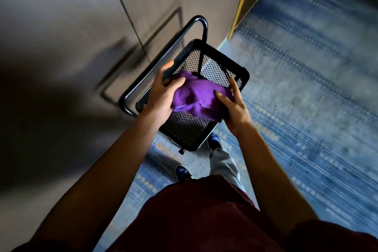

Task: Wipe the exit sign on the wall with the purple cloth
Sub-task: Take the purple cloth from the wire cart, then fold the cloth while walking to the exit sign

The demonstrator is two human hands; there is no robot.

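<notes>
Gripping the purple cloth [196, 96] over the mesh basket [235, 67], left hand [165, 92] and right hand [233, 108] both clamp it; exit sign unseen, wiping not yet begun.

Single head-worn view, steeply downward, close over the hands [201, 96], floor [306, 92] beyond.

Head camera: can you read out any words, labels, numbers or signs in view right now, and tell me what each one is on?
None: no readable text shows anywhere.
The exit sign is not in view.
The purple cloth, held between the left hand and right hand, shows no label.
The black mesh basket, the wall panels and the blue carpet carry only pattern, and the picture is motion-blurred.
</notes>
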